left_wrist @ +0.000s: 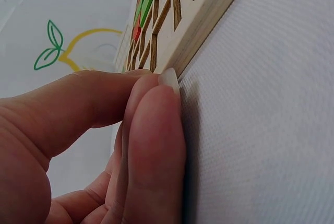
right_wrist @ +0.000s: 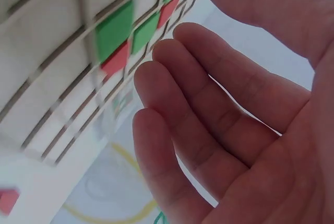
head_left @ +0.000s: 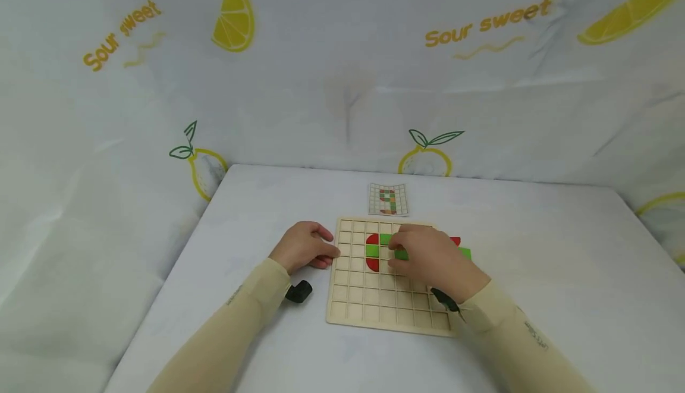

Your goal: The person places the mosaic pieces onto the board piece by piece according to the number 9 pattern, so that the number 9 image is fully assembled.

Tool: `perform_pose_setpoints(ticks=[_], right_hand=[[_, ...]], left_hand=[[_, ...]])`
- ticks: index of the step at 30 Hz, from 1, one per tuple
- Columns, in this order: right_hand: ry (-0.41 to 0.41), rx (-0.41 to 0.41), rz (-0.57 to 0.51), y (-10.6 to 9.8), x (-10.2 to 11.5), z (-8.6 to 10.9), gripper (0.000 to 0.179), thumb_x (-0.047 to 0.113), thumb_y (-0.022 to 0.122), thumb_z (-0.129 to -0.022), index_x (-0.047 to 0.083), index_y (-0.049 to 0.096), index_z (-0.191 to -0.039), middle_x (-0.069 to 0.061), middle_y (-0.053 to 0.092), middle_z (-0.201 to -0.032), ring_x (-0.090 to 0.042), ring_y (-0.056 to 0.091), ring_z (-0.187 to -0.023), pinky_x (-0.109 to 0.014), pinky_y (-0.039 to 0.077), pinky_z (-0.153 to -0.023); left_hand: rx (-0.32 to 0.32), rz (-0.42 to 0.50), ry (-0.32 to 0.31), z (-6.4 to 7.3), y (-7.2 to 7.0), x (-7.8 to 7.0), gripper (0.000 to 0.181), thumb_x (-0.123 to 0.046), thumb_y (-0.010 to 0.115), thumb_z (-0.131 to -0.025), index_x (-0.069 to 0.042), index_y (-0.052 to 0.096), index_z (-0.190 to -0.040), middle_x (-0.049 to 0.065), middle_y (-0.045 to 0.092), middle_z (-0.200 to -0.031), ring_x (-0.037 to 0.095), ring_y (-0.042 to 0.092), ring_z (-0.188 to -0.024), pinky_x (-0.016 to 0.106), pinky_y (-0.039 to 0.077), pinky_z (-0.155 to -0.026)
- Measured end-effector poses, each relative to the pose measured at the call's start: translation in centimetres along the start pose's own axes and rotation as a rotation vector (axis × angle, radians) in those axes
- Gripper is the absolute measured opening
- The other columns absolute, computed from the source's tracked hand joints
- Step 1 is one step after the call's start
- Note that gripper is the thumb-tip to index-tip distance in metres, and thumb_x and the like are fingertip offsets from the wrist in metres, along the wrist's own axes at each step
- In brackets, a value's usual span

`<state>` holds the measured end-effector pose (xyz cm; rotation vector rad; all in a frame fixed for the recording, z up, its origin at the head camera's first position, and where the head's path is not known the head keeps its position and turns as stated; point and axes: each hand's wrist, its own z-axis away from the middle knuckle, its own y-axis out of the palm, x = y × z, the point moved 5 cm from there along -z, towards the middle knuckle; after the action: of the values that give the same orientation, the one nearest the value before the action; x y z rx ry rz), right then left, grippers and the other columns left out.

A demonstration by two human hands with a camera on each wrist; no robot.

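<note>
Beneath right fingers [right_wrist: 168, 98], gridded board [head_left: 355, 294].

My head feed shows soft, even light; the left wrist picture is dimmer, a soft-edged shadow falling on the white cloth [left_wrist: 266, 109], and my right wrist view (hazier than I'd like) blurs the wooden board [right_wrist: 47, 20].
</note>
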<state>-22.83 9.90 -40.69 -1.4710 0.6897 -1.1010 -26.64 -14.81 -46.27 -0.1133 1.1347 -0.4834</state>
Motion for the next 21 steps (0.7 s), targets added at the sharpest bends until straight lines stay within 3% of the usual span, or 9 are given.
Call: perform_pose_setpoints(ticks=[5, 12, 21], right_hand=[[0.091, 0.011, -0.03, -1.0, -3.8, 2.2, 0.024, 0.028, 0.085, -0.092, 0.013, 0.081, -0.111, 0.005, 0.073, -0.102, -0.014, 0.067, -0.092, -0.043, 0.063, -0.086], [0.152, -0.017, -0.044, -1.4, -8.9, 6.0, 0.023, 0.029, 0.085, -0.092, 0.012, 0.081, -0.107, 0.005, 0.073, -0.1, -0.016, 0.068, -0.092, -0.045, 0.062, -0.084], [0.221, -0.006, -0.05, -0.5, -11.6, 8.0, 0.025, 0.027, 0.087, -0.089, 0.012, 0.081, -0.107, 0.005, 0.073, -0.098, -0.016, 0.066, -0.09, -0.045, 0.062, -0.082]], left_hand=[[-0.02, -0.017, 0.0, 0.0, -0.1, 0.2, 0.035, -0.013, 0.088, -0.087, -0.007, 0.069, -0.116, 0.008, 0.077, -0.087, 0.012, 0.073, -0.065, 0.025, 0.065, -0.066], [-0.043, -0.055, -0.026, -0.1, -0.2, 0.5, 0.036, -0.016, 0.089, -0.087, -0.009, 0.069, -0.117, 0.008, 0.077, -0.088, 0.013, 0.074, -0.067, 0.026, 0.065, -0.067], [-0.041, -0.052, -0.033, -0.3, 0.4, 0.3, 0.036, -0.015, 0.089, -0.088, -0.009, 0.07, -0.118, 0.008, 0.077, -0.089, 0.014, 0.074, -0.067, 0.026, 0.066, -0.068]])
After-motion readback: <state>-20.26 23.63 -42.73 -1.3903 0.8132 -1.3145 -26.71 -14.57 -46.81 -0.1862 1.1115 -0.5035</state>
